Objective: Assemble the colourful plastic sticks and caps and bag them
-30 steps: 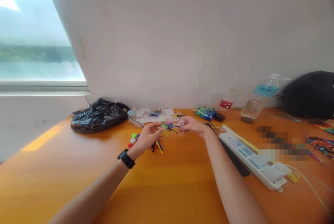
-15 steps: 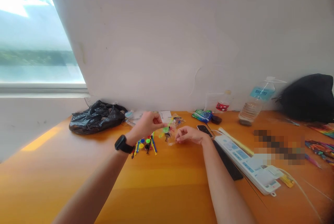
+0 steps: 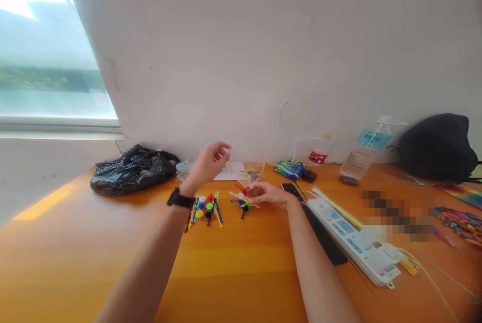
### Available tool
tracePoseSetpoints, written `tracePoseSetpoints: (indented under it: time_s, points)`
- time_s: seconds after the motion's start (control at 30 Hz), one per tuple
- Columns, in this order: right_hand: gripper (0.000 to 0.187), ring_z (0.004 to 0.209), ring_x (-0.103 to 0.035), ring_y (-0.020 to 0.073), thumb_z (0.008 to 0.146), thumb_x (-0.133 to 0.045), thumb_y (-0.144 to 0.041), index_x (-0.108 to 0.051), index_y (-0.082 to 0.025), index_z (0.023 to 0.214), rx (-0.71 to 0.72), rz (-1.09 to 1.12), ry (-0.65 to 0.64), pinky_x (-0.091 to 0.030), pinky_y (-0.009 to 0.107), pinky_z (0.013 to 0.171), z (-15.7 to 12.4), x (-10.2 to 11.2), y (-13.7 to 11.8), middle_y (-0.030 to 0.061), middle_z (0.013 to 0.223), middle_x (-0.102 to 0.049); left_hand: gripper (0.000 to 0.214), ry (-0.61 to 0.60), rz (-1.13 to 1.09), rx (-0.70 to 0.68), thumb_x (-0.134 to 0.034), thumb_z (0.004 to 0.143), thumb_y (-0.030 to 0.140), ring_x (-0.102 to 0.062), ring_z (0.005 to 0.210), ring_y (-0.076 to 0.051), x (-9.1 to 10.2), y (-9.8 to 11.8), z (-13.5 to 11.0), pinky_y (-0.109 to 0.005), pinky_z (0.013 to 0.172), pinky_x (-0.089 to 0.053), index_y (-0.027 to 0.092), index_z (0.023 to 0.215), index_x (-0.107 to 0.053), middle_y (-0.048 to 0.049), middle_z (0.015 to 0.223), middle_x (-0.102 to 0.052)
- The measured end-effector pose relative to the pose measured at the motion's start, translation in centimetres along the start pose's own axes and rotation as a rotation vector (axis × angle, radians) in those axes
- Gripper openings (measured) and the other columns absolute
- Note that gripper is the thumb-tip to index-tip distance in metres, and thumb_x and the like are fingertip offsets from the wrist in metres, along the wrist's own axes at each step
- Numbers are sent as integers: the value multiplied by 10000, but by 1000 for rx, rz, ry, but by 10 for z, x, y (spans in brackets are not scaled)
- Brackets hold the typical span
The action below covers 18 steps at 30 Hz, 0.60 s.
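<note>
At a wooden counter [image 3: 226, 273] beneath a pale wall, a person's right hand [image 3: 268, 195] bends over a small heap of coloured pieces [image 3: 244, 204], its fingertips close together at the heap's edge. A clear bag [image 3: 253, 168] shows just beyond; whether the fingers grip it or any piece cannot be told. The left hand [image 3: 214, 161], a dark watch [image 3: 179, 199] at the wrist, hangs raised above the counter, fingers curled and apart from the thumb, with nothing visible in its grasp. Nearer the person, to the left of the heap, bright discs [image 3: 209, 206] lie between two bunches of coloured sticks [image 3: 216, 211]. A black bag [image 3: 133, 171] slumps at far left; at right sit a packet [image 3: 288, 169], a power strip [image 3: 352, 240] and a large bottle [image 3: 356, 162].
</note>
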State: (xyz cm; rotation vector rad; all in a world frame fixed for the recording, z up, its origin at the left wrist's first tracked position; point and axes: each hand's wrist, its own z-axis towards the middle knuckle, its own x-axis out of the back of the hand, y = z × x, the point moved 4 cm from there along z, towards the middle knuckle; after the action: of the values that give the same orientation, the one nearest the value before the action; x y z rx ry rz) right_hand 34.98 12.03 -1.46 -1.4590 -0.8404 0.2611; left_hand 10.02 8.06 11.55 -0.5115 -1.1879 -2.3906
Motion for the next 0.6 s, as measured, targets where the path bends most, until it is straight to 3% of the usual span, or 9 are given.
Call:
tracePoseSetpoints:
  time_s: [0.1, 0.17, 0.2, 0.3, 0.4, 0.5, 0.6]
  points:
    - [539, 1074, -687, 266, 682, -903, -551, -806, -205, 1083, -38, -198, 64, -501, 338, 926, 10, 6, 4, 72, 1110, -783, 357, 167, 31, 111, -541, 961, 340, -615, 609, -133, 20, -42, 3, -239, 601, -465, 220, 1296, -570, -36, 936, -747]
    - [533, 1022, -690, 269, 660, -904, -582, -816, -198, 1020, -56, -324, 109, -502, 332, 881, 16, 8, 3, 69, 1044, -788, 329, 210, 217, 239, -454, 997, 349, -708, 796, -183, 31, -73, -1, -284, 749, -522, 198, 1253, -595, -104, 1100, -756]
    - [532, 1004, -692, 267, 664, -898, -591, -813, -195, 1009, -63, -363, 134, -503, 328, 864, 19, 9, 1, 73, 1032, -787, 369, 155, 325, 319, -421, 1014, 370, -730, 935, -218, 33, -88, -3, -321, 860, -531, 191, 1291, -586, -140, 1215, -735]
    - [538, 989, -697, 253, 695, -880, -582, -785, -196, 1058, -49, -412, 192, -513, 313, 841, 28, 4, -7, 90, 1087, -776, 566, -35, 412, 428, -684, 852, 458, -670, 1216, -414, 33, -117, -14, -475, 978, -506, 131, 1310, -620, -289, 1325, -674]
    - [492, 953, -703, 243, 626, -931, -509, -779, -216, 992, -63, -506, 148, -519, 290, 785, 37, -8, -10, 73, 1080, -772, 578, -239, 421, 412, -757, 770, 502, -647, 1253, -467, 25, -123, -21, -520, 994, -505, 154, 1227, -698, -293, 1320, -685]
    - [369, 838, -707, 221, 585, -951, -396, -775, -220, 858, -155, -588, 128, -502, 270, 695, 43, -13, -4, 42, 946, -779, 462, -362, 377, 309, -682, 834, 531, -685, 1227, -367, 16, -109, -23, -423, 1033, -512, 220, 1169, -748, -169, 1294, -742]
    - [201, 725, -685, 205, 657, -898, -334, -774, -215, 763, -206, -617, 171, -469, 272, 636, 41, -6, 0, 37, 787, -758, 432, -482, 318, 185, -676, 833, 523, -715, 1170, -303, 4, -91, -24, -342, 972, -546, 256, 1159, -769, -102, 1289, -756]
